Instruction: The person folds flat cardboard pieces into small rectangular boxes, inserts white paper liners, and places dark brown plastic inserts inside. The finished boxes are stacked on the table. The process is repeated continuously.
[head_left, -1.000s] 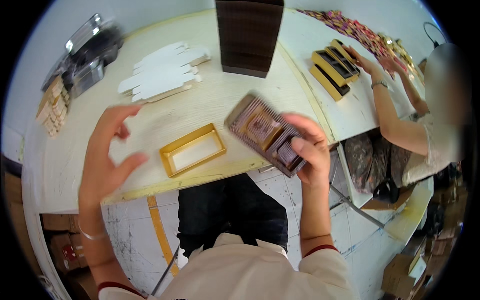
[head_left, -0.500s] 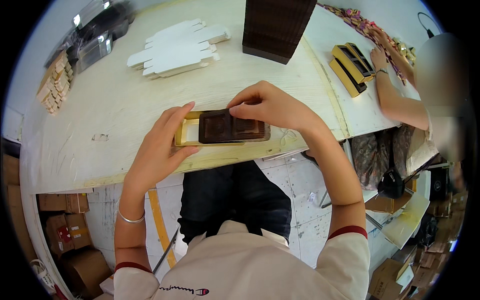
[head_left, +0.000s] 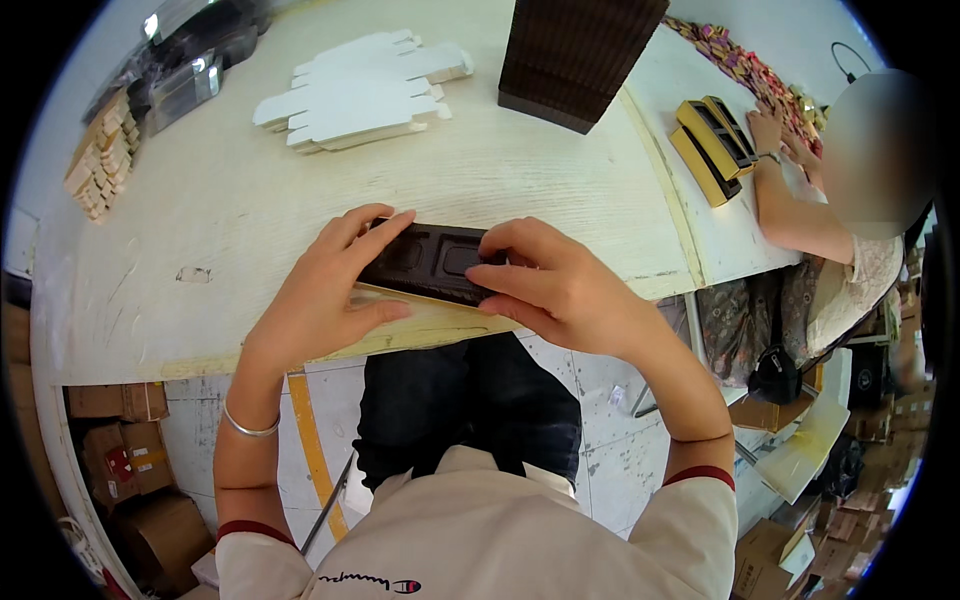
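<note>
Both hands are pressing a dark brown insert tray (head_left: 432, 262) down into a gold box (head_left: 400, 298) at the near table edge (head_left: 150, 330), probably to seat it flush. Left hand (head_left: 320, 295) clamps the left end, fingers over the top; right hand (head_left: 560, 285) pinches the right end. The tray sits between the two grips.

I note the dark tray (head_left: 432, 262) looks like glossy moulded plastic. Gold box (head_left: 400, 297) rim: smooth card, slight sheen. Table (head_left: 230, 210): pale matt wood, visible grain. Flat white blanks (head_left: 355, 92): matt cardboard.
</note>
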